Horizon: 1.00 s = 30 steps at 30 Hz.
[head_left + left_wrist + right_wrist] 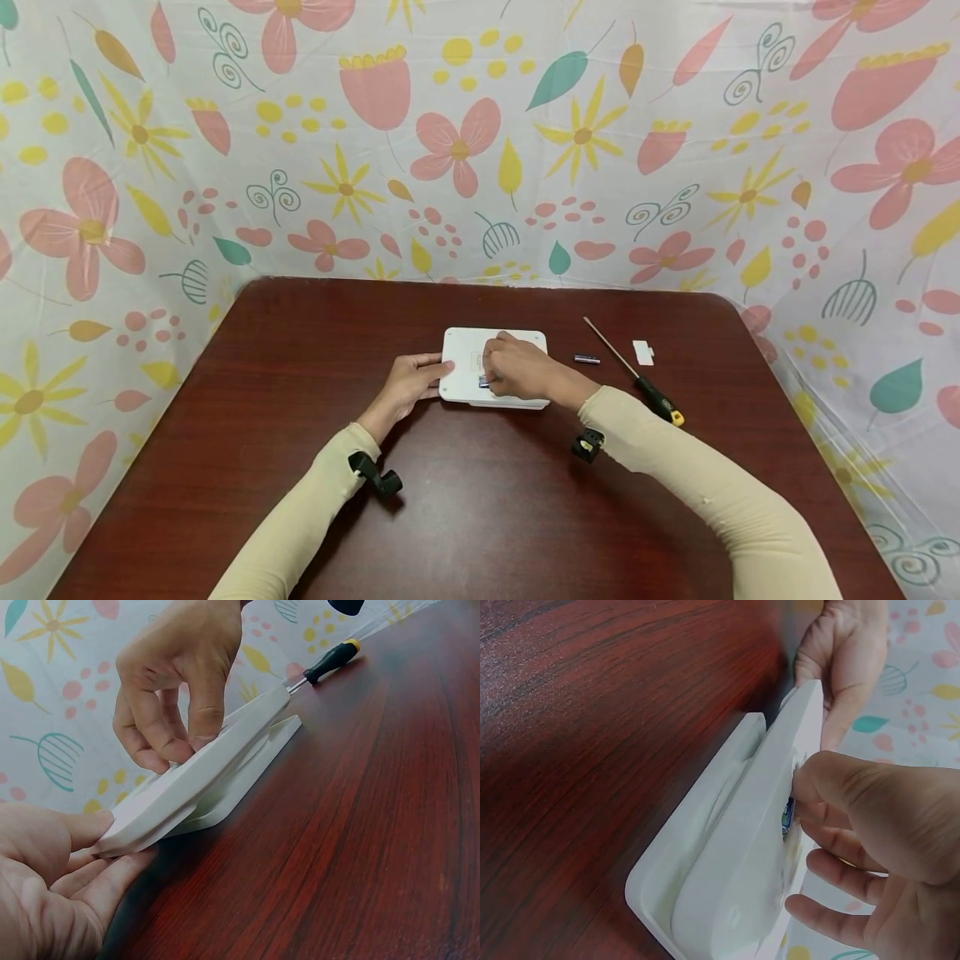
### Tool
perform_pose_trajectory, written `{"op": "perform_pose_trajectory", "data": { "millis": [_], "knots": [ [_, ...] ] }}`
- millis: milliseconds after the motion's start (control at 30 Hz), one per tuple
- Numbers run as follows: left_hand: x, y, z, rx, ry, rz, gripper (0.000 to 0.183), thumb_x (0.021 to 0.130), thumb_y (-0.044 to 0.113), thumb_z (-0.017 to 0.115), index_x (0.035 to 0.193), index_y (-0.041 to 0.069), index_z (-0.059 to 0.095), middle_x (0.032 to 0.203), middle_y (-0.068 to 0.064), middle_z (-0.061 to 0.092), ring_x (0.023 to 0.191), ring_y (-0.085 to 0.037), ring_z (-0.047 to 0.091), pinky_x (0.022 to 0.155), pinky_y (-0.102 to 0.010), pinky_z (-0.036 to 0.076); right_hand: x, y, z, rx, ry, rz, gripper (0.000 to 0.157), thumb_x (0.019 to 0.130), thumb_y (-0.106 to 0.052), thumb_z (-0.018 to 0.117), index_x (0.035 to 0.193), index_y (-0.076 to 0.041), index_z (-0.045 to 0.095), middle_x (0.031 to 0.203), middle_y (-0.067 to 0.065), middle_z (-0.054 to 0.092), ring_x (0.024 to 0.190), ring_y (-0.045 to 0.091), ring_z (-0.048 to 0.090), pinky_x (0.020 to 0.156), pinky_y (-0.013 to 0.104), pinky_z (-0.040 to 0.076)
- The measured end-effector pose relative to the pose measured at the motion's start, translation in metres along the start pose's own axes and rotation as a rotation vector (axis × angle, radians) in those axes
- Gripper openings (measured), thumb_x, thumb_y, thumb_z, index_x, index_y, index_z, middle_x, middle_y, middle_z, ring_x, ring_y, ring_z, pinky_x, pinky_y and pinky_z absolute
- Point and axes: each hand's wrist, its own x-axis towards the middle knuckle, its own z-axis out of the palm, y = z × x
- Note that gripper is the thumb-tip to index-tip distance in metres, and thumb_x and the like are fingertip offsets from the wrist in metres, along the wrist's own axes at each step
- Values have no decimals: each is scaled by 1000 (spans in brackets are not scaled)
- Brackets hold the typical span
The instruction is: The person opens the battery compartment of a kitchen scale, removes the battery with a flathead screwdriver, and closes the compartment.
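A white device [463, 346] is set toward the far edge of the surface [480, 492], about midway between its left and right edges, with a lower white panel [654, 881] partly parted from the body. The device's left end is clamped in the left hand [405, 385], thumb above and fingers beneath. The right hand [525, 367] is curled over the top, its fingertips at 1 blue battery [787, 816] seated in an opening; whether that grip is pinched on the battery or merely pressed against it cannot be told. Nearer the far right corner are laid 1 loose battery [587, 360], a screwdriver [647, 390] and a small white cover [642, 352]. The device could be rocked or slid if the battery is pushed hard, since its body seems to be propped at a slant and is held at only 1 end. The battery could be sprung out if its end is let go unevenly, and the loose battery, being round, could be rolled away by a brush of the right sleeve [675, 450].
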Motion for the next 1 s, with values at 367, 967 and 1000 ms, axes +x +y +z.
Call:
{"op": "perform_pose_trajectory", "data": {
  "millis": [367, 967, 1000],
  "knots": [
    [-1, 1, 2, 1, 11, -9, 41, 95, 7, 73, 131, -10, 63, 107, -20, 73, 84, -20, 73, 75, -34, 63, 1, -3, -5, -31, -13, -2, 4, 88, -14, 80, 86, -15, 84, 114, 5, 69, 109, 27, 54, 77, 36, 57],
    [1, -1, 2, -18, 4, -1, 39, 96, 4, 71, 131, -11, 63, 104, -16, 73, 83, -19, 72, 74, -33, 63, 10, -13, -8, -141, -74, 43, 29, 85, -10, 81, 62, -19, 66, 99, 4, 62, 96, 26, 49, 66, 35, 50],
    [1, -1, 2, -18, 5, 0, 39, 96, 4, 71, 131, -11, 63, 103, -16, 73, 83, -18, 72, 74, -33, 63, 9, -12, -7, -135, -75, 37, 29, 85, -10, 80, 61, -19, 66, 101, 4, 62, 97, 26, 48, 66, 35, 49]
  ]
}}
